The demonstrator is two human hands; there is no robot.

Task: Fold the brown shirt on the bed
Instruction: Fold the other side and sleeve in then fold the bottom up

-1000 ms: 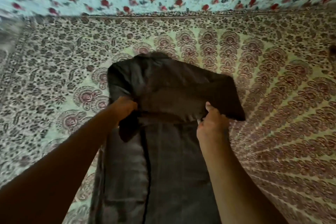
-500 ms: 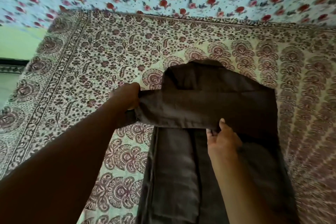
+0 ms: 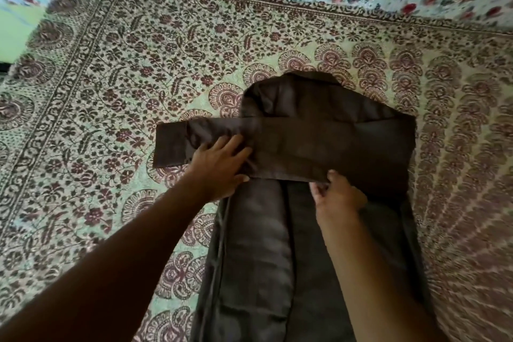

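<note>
Two hands work the shirt (image 3: 319, 203) on the bed (image 3: 111, 78): left hand (image 3: 219, 164) pressing flat, fingers spread, on the sleeve (image 3: 249, 147); right hand (image 3: 337, 197) pinching the sleeve's near edge.

The bed (image 3: 116, 86) in front of me is wearing a cream sheet printed with dark red and brown florals, a patterned border running along its far and left edges. My brown shirt (image 3: 319, 175) is lying directly on it, right of centre, collar at the far end, one sleeve (image 3: 177, 144) stretching left across the sheet.
</note>
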